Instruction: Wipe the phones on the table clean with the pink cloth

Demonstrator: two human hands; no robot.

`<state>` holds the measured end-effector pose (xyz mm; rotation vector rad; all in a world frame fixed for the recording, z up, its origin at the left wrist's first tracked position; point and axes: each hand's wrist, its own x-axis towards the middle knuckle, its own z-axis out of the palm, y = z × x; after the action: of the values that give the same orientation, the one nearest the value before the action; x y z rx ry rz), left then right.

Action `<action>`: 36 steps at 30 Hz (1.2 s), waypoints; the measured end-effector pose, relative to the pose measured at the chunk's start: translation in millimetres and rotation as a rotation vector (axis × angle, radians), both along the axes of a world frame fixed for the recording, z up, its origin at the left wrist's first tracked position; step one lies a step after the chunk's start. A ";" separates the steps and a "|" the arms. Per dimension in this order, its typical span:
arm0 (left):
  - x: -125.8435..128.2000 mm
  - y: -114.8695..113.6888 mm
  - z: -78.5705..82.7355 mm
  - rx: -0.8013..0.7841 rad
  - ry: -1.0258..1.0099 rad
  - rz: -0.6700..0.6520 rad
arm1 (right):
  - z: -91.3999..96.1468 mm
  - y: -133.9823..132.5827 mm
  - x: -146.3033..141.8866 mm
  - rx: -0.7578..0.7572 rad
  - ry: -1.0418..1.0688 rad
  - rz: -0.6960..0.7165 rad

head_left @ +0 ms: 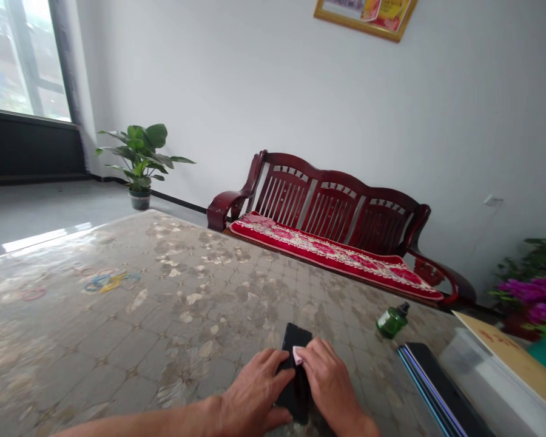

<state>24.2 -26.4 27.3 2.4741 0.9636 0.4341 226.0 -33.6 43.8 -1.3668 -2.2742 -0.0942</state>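
The patterned desk [118,315] fills most of your view, with a red-cushioned wooden settee [327,224] beyond its far edge and a potted plant [141,158] on the floor past the far left corner. Along the right edge lies a long dark panel [437,388] with a pale box beside it. Your two hands meet at the near edge, slightly right of centre. The left hand [255,394] has its grip closed round the left side of a black slab [297,337] - thumb across the face, fingers along the edge - while the right hand [330,385] has a tight fingertip grip on a small pink-and-white pad [298,355], pressed against the slab's face about midway up. The slab lies flat on the desk, its far end pointing toward the settee, and its near end is hidden under your hands. A green bottle [391,320] lies on its side near the right edge, well apart from the slab, and a scatter of coloured rubber bands [107,282] sits toward the left edge. My judgement is that the pad work goes best if your left hand pins the slab so it cannot slide, and the pad stays flat under light, even pressure - with short strokes that cover each strip once rather than scrubbing in one spot.
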 end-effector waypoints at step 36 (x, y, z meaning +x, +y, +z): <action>7.1 -8.0 8.5 0.304 0.175 -0.078 | 2.9 15.3 -8.0 -0.017 -0.059 -0.024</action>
<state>31.2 -34.4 35.8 2.8536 0.9219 0.3658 218.0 -18.3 46.7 -1.4178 -2.3119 -0.1250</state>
